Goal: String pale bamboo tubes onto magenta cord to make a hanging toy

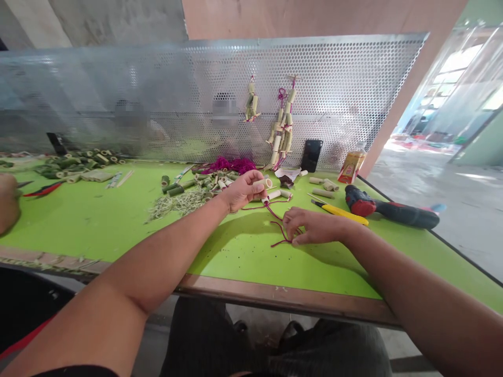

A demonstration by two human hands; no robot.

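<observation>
Between its fingertips, my left hand (pixel 244 192) holds a short pale bamboo tube (pixel 268 184) above the green table (pixel 236 251). More bamboo pieces (pixel 274 195) lie just under and beside it, joined to a purple cord (pixel 275 212). That cord runs down to my right hand (pixel 304 226), whose fingers are pinched on it, with loose ends showing left of the fingertips. Behind my left hand lie a pile of cut bamboo tubes (pixel 212 180) and a heap of purple cord (pixel 231 165).
Right of my hands lie a yellow cutter (pixel 343 213), a power drill (pixel 393 209), loose tubes (pixel 323 193) and a carton (pixel 351 166). A phone (pixel 312 155) leans on the perforated panel (pixel 334 78), where bamboo figures (pixel 283 125) hang. Another person's hand (pixel 8 204) is far left.
</observation>
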